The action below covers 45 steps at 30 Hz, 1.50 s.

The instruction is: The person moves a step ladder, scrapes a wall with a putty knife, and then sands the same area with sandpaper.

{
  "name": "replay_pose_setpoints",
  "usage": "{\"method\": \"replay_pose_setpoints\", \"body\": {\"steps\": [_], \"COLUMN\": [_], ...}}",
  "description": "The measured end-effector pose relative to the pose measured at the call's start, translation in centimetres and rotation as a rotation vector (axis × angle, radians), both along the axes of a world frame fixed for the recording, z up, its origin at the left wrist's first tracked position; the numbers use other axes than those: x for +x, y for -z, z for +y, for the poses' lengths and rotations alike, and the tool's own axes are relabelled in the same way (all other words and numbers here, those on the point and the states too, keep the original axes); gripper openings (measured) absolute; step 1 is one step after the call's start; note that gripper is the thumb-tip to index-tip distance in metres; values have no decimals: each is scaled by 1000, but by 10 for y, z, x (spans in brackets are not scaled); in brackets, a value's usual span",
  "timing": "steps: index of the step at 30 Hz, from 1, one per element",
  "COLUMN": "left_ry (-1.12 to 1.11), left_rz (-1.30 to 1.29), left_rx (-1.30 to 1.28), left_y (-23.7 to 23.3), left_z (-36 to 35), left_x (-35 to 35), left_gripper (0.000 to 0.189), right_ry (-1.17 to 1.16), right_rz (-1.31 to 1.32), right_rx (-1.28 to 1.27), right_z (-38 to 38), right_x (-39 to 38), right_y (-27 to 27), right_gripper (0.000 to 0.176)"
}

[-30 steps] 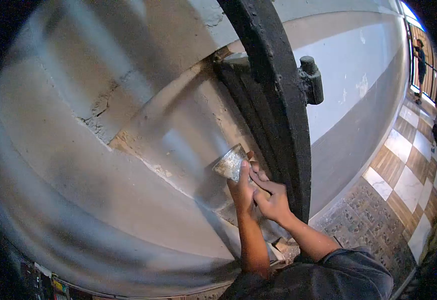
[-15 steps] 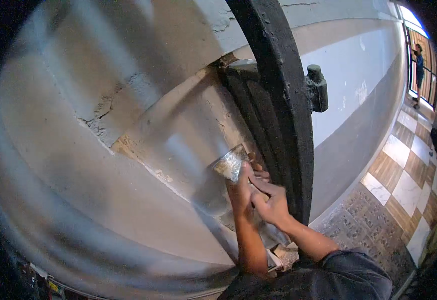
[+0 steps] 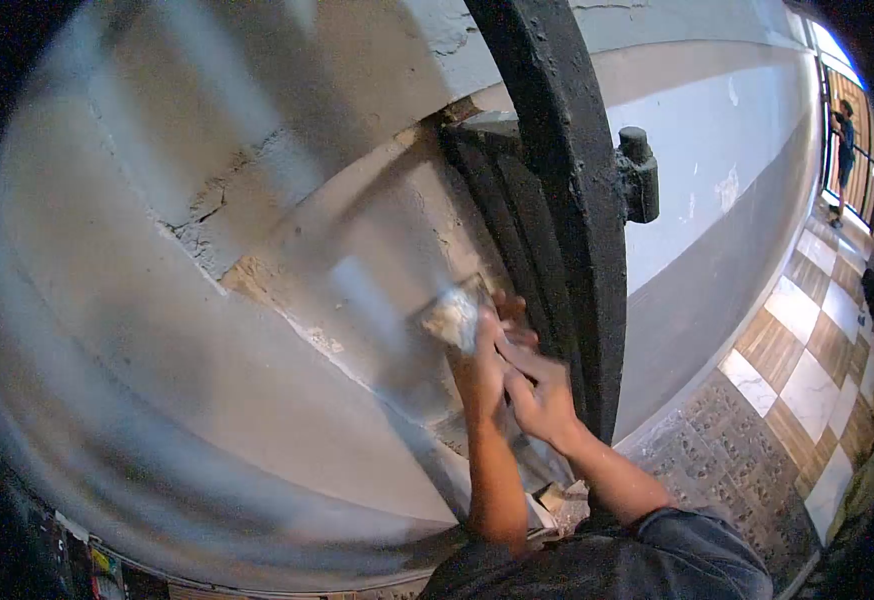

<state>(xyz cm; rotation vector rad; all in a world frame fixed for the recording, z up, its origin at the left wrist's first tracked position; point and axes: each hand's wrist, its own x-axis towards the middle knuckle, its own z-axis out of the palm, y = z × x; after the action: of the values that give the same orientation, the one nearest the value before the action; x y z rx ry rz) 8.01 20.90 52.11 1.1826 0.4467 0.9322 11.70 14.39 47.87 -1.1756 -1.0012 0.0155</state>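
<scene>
A putty knife [image 3: 453,318] with a broad, pale-smeared blade is held low against the plastered wall [image 3: 357,250]. My right hand [image 3: 539,388] grips its handle, with fingers reaching up toward the blade. My left hand [image 3: 479,365] is closed around the tool from the other side, its fingertips showing beyond the blade's right edge. The handle is mostly hidden by both hands, and motion blurs the blade. Just right of my hands stands a thick black metal frame [image 3: 579,200].
A hinge barrel [image 3: 638,175] juts from the frame's right side. The wall has cracked, chipped patches [image 3: 207,225]. To the right runs a checkered tile floor [image 3: 807,310], with a person [image 3: 843,150] standing by a slatted gate [image 3: 862,130] at the far end.
The blade and both hands have shifted slightly up and left along the wall. The camera view has moved a little, and the distant person appears slightly lower and farther right.
</scene>
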Motion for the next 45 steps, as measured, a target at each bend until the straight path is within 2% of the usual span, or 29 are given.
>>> {"method": "replay_pose_setpoints", "body": {"steps": [3,5,7,8,9,10,11,12,13,15,16,18,20,21,22,23,25,26,27,29,30,34,36,37,39,40,42,45], "left_ry": [25,-38,-96,10,11,-24,-62,95,93,106,103,-27,-43,-67,50,51,-99,-1,-7,55,106,86,-69,-72,132,130,-7,-75], "left_rz": [34,98,-17,-52,-52,-26,-1,-141,-151,-12,-18,-37,-90,-125,-93,-104,-104,-121,-123,-54,-106,-89,-35,-31,-145,-165,-207,-137], "left_rx": [-66,-75,-24,-84,-89,-60,-35,-173,-176,-132,-135,59,30,-13,29,27,85,35,29,-5,-173,-98,-81,-86,-32,-13,116,103], "left_y": [10,-5,1,13,25,16,12,35,33,29,27,22,17,14,4,-2,-12,-3,1,4,9,30,19,2,-48,-49,-19,13], "left_z": [6,-1,-6,4,6,-3,-9,18,22,25,17,-2,6,11,19,12,-4,-7,-5,3,6,12,17,19,22,24,18,-5], "left_x": [-6,-7,-6,-1,-1,-2,-2,5,4,3,3,-4,4,6,4,5,5,1,0,-1,0,1,10,11,10,15,6,-22], "left_gripper": [34,33,32,31,31,31,31,30,30,28,28,25,24,24,27,27,27,25,25,23,24,25,24,24,23,23,23,24], "right_ry": [40,82,78,53,33,112,112,71,29,10,44,75,152,151,117,87,136,151,166,123,108,149,161,174,149,134,106,85], "right_rz": [-52,-130,-112,-59,-19,-147,-156,-91,-22,-18,-56,-80,-206,-204,-161,-130,-193,-224,-258,-206,-183,-183,-234,-271,-232,-212,-209,-205], "right_rx": [49,28,-18,-14,1,68,66,8,-52,-107,-41,22,46,41,24,14,80,89,100,34,-17,-20,30,62,69,97,50,30], "right_z": [2,-1,-6,-7,-5,-3,-4,-4,-6,-9,-5,1,5,6,6,5,7,4,2,-5,-7,-8,9,15,11,11,2,-5], "right_x": [-7,-13,-9,-7,-3,-2,-3,-5,-8,-6,-2,-5,-2,-1,1,5,7,5,5,-2,-4,-3,9,10,7,10,2,-18], "right_y": [12,2,6,10,14,15,14,10,2,2,15,30,24,19,1,-12,5,17,25,11,3,13,-2,-10,-35,-50,-31,20], "right_gripper": [34,35,34,34,34,34,34,34,33,33,33,33,32,32,32,32,33,34,35,35,35,34,34,33,33,32,32,34]}}
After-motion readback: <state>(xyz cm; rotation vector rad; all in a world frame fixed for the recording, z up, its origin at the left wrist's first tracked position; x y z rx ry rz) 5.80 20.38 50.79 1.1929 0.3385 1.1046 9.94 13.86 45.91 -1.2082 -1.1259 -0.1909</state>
